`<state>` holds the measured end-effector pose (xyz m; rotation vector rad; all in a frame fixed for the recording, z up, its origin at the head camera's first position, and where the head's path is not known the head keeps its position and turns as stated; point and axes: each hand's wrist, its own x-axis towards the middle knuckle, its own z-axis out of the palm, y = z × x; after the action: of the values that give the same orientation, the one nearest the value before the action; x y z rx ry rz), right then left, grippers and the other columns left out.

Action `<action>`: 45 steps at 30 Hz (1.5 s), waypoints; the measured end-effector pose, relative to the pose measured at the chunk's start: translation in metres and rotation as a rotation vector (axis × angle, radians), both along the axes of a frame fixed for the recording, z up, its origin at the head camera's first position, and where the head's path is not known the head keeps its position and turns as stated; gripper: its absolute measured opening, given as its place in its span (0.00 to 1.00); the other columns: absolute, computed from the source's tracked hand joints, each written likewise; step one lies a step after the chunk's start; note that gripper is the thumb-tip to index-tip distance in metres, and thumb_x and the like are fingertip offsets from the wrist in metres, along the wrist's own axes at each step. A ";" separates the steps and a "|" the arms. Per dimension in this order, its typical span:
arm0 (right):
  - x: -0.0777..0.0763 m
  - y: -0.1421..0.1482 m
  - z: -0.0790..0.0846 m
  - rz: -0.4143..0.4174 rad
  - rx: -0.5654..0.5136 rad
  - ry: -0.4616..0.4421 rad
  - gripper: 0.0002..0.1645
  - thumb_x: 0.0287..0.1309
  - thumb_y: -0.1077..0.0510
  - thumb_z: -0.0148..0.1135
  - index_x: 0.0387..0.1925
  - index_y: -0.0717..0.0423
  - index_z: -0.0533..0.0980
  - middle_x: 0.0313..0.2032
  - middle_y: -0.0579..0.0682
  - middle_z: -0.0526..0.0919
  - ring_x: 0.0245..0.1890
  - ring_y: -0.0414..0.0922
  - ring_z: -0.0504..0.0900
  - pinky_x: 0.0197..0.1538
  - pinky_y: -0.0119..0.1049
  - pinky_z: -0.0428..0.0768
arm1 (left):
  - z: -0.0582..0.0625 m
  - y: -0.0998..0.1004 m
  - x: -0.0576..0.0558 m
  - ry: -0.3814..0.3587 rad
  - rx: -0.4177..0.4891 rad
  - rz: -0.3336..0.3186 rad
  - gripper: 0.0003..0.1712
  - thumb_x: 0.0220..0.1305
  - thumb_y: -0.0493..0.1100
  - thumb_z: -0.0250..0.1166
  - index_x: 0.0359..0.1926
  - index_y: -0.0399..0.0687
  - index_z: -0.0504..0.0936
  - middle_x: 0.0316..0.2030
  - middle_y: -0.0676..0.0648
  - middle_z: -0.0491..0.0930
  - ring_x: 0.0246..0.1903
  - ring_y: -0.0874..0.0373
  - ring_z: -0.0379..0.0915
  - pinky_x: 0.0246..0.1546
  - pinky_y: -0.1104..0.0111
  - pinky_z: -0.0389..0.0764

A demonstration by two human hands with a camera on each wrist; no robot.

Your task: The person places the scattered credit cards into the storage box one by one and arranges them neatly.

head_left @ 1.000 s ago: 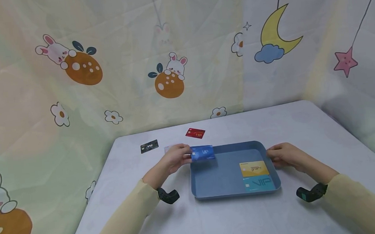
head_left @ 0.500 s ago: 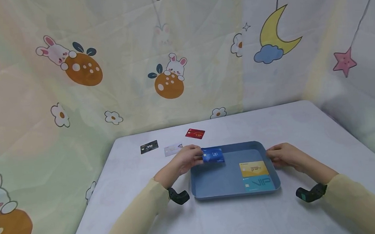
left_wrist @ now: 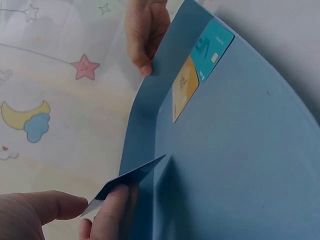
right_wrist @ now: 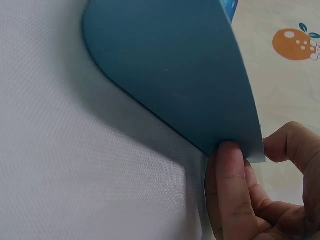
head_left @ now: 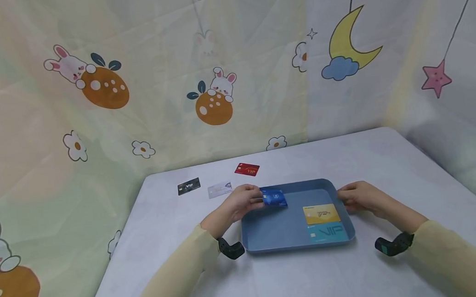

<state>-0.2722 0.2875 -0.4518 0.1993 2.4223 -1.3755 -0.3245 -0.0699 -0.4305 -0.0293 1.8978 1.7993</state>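
Note:
A blue VIP card (head_left: pixel 274 198) is pinched between the thumb and fingers of my left hand (head_left: pixel 241 202), tilted over the back left part of the blue-grey tray (head_left: pixel 273 231). In the left wrist view the card (left_wrist: pixel 131 177) shows nearly edge-on, casting a shadow inside the tray. My right hand (head_left: pixel 361 197) holds the tray's right side; the right wrist view has its thumb at the rim and fingers (right_wrist: pixel 231 165) against the outer wall. Inside the tray, on the right, a yellow card (head_left: pixel 321 214) lies directly behind a teal VIP card (head_left: pixel 327 233).
Behind the tray on the white table (head_left: pixel 325 158) lie a black card (head_left: pixel 188 186), a pale whitish card (head_left: pixel 219 190) and a red card (head_left: pixel 247 169). A printed cloth backdrop (head_left: pixel 154 80) rises behind the table and along its sides.
My left hand has carried the blue card rightward from the tray's left rim to over its inside, uncovering the pale card behind. The right hand and tray have stayed in place.

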 end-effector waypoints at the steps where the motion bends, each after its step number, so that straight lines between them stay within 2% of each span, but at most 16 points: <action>1: 0.000 0.000 0.000 0.000 -0.002 -0.001 0.35 0.71 0.53 0.57 0.66 0.78 0.66 0.55 0.69 0.80 0.43 0.45 0.83 0.46 0.36 0.89 | -0.001 0.001 0.000 -0.002 0.007 0.005 0.20 0.75 0.34 0.58 0.63 0.29 0.70 0.57 0.34 0.74 0.45 0.51 0.79 0.58 0.58 0.83; 7: -0.002 0.000 0.000 -0.004 -0.007 -0.007 0.35 0.70 0.53 0.57 0.66 0.78 0.66 0.54 0.68 0.81 0.42 0.44 0.82 0.45 0.35 0.89 | -0.004 0.005 0.000 -0.019 0.052 0.014 0.18 0.74 0.32 0.59 0.61 0.30 0.71 0.53 0.35 0.78 0.45 0.51 0.83 0.60 0.55 0.82; 17: -0.001 0.001 0.001 0.000 -0.016 -0.007 0.36 0.70 0.53 0.57 0.66 0.79 0.65 0.54 0.67 0.81 0.40 0.42 0.83 0.45 0.35 0.89 | -0.003 0.008 0.000 -0.074 0.082 -0.002 0.27 0.77 0.40 0.57 0.70 0.29 0.67 0.60 0.32 0.78 0.49 0.48 0.86 0.55 0.60 0.85; 25: -0.001 0.002 -0.001 0.002 -0.017 -0.010 0.36 0.70 0.54 0.57 0.66 0.79 0.65 0.53 0.67 0.81 0.41 0.43 0.83 0.45 0.35 0.89 | -0.001 0.016 0.003 -0.101 0.098 0.009 0.28 0.77 0.40 0.57 0.71 0.30 0.66 0.61 0.32 0.77 0.55 0.43 0.84 0.58 0.56 0.83; 37: 0.001 0.000 0.002 -0.006 -0.024 -0.008 0.36 0.70 0.53 0.57 0.66 0.79 0.65 0.53 0.66 0.82 0.41 0.43 0.83 0.46 0.35 0.89 | -0.002 0.028 0.004 -0.108 0.105 0.000 0.28 0.77 0.39 0.56 0.72 0.29 0.65 0.62 0.31 0.75 0.58 0.42 0.81 0.61 0.55 0.81; 45: 0.001 0.001 0.001 -0.008 -0.023 -0.014 0.36 0.70 0.53 0.57 0.66 0.79 0.65 0.54 0.67 0.81 0.41 0.43 0.83 0.46 0.36 0.89 | -0.002 0.035 0.007 -0.096 0.091 -0.039 0.28 0.76 0.38 0.56 0.70 0.29 0.66 0.63 0.30 0.73 0.62 0.39 0.78 0.64 0.54 0.79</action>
<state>-0.2713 0.2881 -0.4504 0.2121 2.3951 -1.4004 -0.3173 -0.0345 -0.4325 -0.0453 1.7372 1.8233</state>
